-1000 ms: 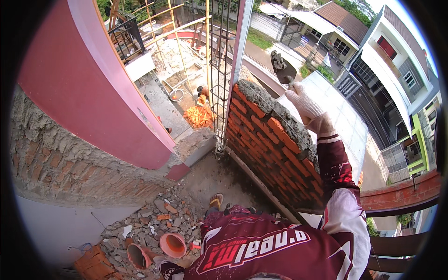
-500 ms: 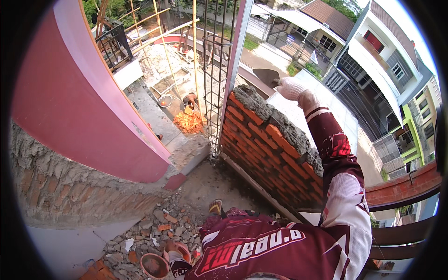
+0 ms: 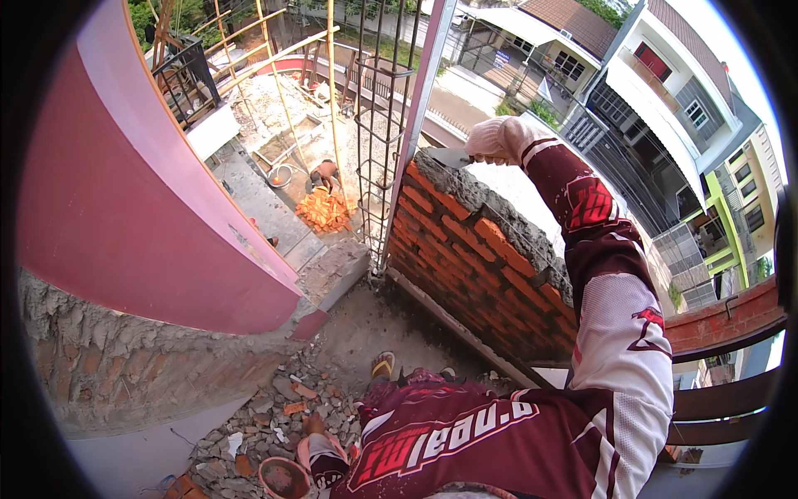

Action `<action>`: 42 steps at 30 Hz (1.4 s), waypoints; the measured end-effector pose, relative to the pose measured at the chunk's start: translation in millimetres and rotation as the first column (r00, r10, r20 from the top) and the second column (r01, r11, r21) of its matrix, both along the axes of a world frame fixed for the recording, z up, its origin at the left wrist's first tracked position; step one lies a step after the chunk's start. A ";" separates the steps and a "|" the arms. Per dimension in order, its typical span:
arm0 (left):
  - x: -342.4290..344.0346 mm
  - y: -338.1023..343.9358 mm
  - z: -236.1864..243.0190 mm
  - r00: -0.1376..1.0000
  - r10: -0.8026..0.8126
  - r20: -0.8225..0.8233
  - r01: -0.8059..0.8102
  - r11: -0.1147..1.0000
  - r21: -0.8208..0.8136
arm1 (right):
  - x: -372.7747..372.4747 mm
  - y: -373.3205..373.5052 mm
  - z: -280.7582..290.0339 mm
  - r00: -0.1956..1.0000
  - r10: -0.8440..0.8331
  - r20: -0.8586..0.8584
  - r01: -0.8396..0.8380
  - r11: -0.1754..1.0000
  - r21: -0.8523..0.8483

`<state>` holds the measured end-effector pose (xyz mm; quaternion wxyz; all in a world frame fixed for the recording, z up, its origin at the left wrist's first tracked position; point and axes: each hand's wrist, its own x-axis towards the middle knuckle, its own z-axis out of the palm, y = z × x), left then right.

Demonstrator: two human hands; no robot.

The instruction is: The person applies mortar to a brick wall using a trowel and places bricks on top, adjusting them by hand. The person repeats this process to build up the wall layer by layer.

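My right hand (image 3: 492,140), in a whitish knit glove, is closed round a trowel at the far end of a low brick wall (image 3: 465,258). The trowel's grey blade (image 3: 451,157) lies flat at the wet mortar (image 3: 490,200) along the wall's top. Low on the left, my left hand (image 3: 320,447) hangs over rubble beside an orange bucket (image 3: 284,478). A reddish-brown shape (image 3: 313,424) shows at its fingers; I cannot make out whether it is held.
A tall steel rebar cage (image 3: 386,125) and an upright metal post (image 3: 428,75) stand at the wall's far end. Broken bricks and rubble (image 3: 266,412) lie left of my sandalled foot (image 3: 383,364). A curved pink wall (image 3: 150,216) rises left. Far below, a person (image 3: 326,173) crouches by orange bricks (image 3: 322,212).
My right hand has moved left and lowered the trowel from above the far side onto the mortar. My left hand has shifted slightly beside the bucket.
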<state>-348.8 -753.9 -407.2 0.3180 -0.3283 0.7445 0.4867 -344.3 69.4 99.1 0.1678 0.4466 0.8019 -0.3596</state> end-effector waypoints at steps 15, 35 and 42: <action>-17.5 7.1 -25.1 0.979 -0.186 0.082 0.193 0.977 -0.091 | 125.8 -66.3 53.0 0.961 -0.021 0.274 0.010 0.999 0.041; -17.4 42.0 -44.0 0.982 -0.177 0.068 0.172 0.982 0.073 | 239.0 -127.4 85.5 0.873 -0.190 0.449 0.136 0.979 0.149; -8.4 46.1 -46.9 0.974 -0.180 0.139 0.163 0.979 0.126 | 294.4 -136.6 84.2 0.777 -0.094 0.622 -0.030 0.982 0.185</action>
